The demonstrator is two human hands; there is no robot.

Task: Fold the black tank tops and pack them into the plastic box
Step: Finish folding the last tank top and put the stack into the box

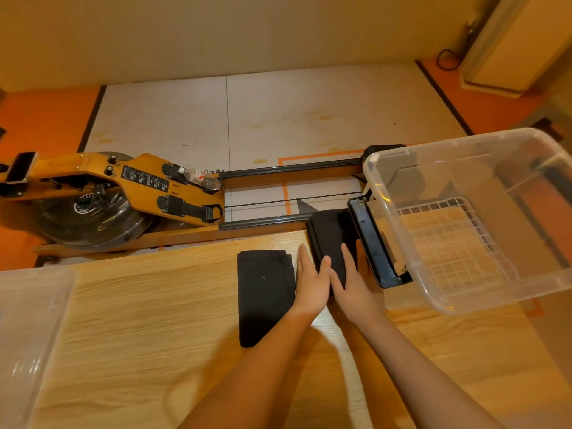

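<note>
Flat on a folded black tank top (329, 233) beside the plastic box (399, 243), the left hand (311, 283) and right hand (353, 286) press, fingers straight; soft and light, it likely lifts best scooped from both sides.

Both bare: left hand (311, 284), right hand (356, 289); forearms (411, 360) bare all way to frame edge.

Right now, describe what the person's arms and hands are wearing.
Nothing shows: the left hand and right hand are bare, with no gloves, rings or watch in view. The left forearm and right forearm are bare too; no sleeve reaches into the frame.
</note>
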